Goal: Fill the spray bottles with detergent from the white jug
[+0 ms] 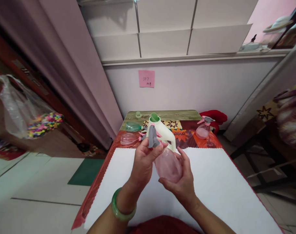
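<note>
Over the white sheet (203, 195) I hold a pink, see-through spray bottle (168, 164) tilted to the left. My left hand (144, 162) is closed around its grey and pink spray head (153, 138), at the bottle's neck. My right hand (184, 180) wraps the bottle's round body from the right and below. Just behind stands a cream jug (164, 128) with a handle and a green piece in its mouth; my hands partly hide it. Whether the spray head is fully seated on the neck is unclear.
A green spray bottle (133, 127) and a pink spray bottle (129, 139) lie at the table's back left. A small green cap (138, 114) is near the back edge. Another pink spray bottle (203, 130) stands at the back right. Behind the table is a wall (187, 87).
</note>
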A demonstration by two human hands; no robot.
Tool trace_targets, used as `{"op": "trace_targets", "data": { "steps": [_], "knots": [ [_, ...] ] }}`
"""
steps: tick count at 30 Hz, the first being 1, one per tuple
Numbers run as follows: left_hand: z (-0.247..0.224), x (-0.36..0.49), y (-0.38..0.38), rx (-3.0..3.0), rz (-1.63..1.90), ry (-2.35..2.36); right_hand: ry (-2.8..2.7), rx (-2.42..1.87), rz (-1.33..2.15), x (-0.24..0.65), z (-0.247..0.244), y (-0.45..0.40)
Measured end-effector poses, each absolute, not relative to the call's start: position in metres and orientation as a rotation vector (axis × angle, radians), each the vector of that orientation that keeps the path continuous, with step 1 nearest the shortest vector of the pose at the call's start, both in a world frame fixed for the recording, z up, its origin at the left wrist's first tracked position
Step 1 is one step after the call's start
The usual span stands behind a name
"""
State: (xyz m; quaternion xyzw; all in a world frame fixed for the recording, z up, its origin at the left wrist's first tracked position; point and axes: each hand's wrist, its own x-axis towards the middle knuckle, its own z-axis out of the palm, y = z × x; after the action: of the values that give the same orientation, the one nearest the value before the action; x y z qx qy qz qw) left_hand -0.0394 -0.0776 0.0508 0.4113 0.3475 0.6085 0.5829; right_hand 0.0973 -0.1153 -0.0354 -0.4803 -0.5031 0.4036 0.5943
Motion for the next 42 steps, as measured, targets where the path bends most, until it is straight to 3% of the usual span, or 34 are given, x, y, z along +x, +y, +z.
{"op": "trace_targets", "data": {
  "steps": [3, 8, 11, 15, 19, 26, 29, 32, 37, 42],
  "knots": [
    [0.054, -0.039, -0.079, 0.96, 1.499, 0.676, -0.866, -0.963, 1.254, 0.1, -0.026, -0.11],
    [0.058, -0.042, -0.081, 0.957, 1.381, 0.515, -0.529, -0.574, 2.379, 0.112, -0.019, -0.104],
    [0.058, -0.043, -0.084, 0.947, 1.4, 0.525, -0.496, -0.326, 2.549, 0.112, -0.029, -0.11],
    [0.059, -0.046, -0.084, 0.967, 1.405, 0.529, -0.519, -0.318, 2.408, 0.109, -0.035, -0.121],
    [0.062, -0.048, -0.081, 0.925, 1.434, 0.587, -0.665, -0.582, 2.024, 0.102, -0.028, -0.125],
    [0.06, -0.034, -0.081, 0.851, 1.607, 0.747, -1.214, -0.99, 0.737, 0.094, -0.043, -0.122],
    [0.061, -0.028, -0.081, 0.767, 1.678, 0.784, -1.294, -1.001, 0.353, 0.093, -0.048, -0.12],
    [0.067, -0.026, -0.081, 0.736, 1.749, 0.802, -1.278, -1.029, 0.293, 0.092, -0.049, -0.12],
    [0.078, -0.03, -0.08, 0.757, 1.666, 0.763, -1.226, -1.029, 0.517, 0.09, -0.053, -0.126],
    [0.088, -0.049, -0.07, 0.786, 1.864, 0.69, -1.255, -1.044, 0.59, 0.096, -0.06, -0.129]
  ]
}}
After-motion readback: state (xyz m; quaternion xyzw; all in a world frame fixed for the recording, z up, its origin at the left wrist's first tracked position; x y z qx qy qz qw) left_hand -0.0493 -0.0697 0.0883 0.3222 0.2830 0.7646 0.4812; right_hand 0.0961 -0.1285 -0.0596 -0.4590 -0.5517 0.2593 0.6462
